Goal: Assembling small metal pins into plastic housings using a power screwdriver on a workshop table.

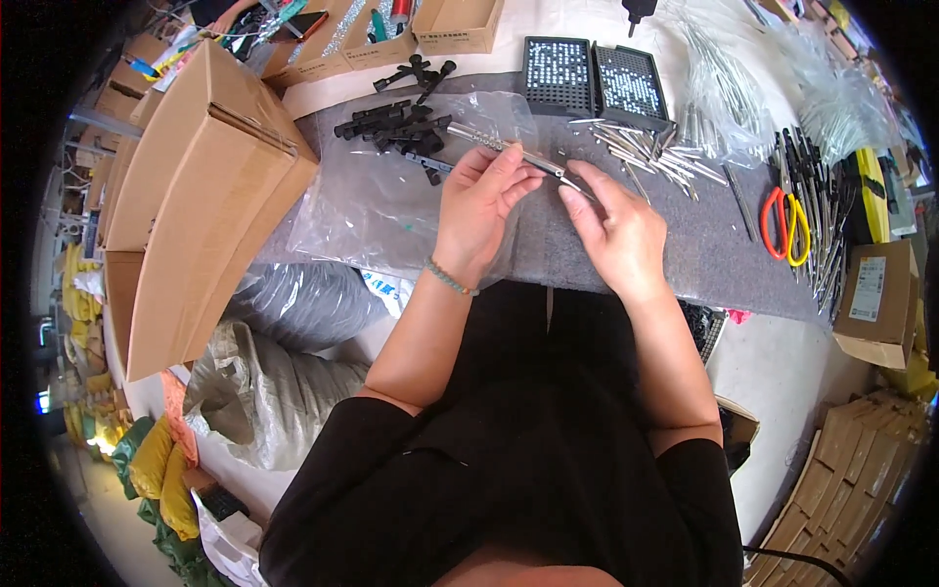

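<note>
My left hand [481, 201], with a beaded bracelet on its wrist, grips a slim silver metal tube [536, 161] between thumb and fingers. The tube slants from the pile of black parts down toward my right hand. My right hand [621, 225] is closed in a pinch on a thin metal rod [575, 185] at the tube's near end. Whether the rod is inside the tube, I cannot tell. Beyond my left hand, several black tubular parts [386, 122] lie on a clear plastic bag [362, 205]. Loose silver rods [655, 152] lie scattered beyond my right hand.
Two black hole-grid trays [558, 73] of small pieces stand at the back. To the right lie scissors [785, 210], thin black and silver rods [829, 235] and bagged metal wires [719, 83]. A large cardboard box [210, 186] leans at the left of the grey mat [606, 256].
</note>
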Tool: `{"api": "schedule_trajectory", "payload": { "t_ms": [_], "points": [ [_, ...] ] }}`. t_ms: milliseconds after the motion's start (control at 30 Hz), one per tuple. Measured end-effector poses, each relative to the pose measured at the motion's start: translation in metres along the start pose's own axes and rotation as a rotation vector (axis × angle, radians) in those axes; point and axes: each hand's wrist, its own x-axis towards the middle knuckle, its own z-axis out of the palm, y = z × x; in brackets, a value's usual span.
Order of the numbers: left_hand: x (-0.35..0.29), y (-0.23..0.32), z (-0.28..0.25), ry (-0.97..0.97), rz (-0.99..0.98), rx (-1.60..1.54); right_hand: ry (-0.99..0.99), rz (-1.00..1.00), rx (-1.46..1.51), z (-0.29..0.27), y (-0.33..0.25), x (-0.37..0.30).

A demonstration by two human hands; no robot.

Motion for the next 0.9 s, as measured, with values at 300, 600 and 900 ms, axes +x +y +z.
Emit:
{"api": "schedule_trajectory", "payload": {
  "t_ms": [300,600,900],
  "points": [
    [0.013,-0.001,-0.009,0.016,0.049,-0.001,-0.318,0.138,0.037,-0.008,0.004,0.009],
    [0.01,-0.007,-0.008,-0.071,-0.025,0.02,-0.052,0.14,0.237,0.006,0.019,0.005],
    [0.008,-0.011,-0.003,-0.072,-0.007,0.042,-0.066,0.141,0.041,0.01,0.02,0.002]
  ]
}}
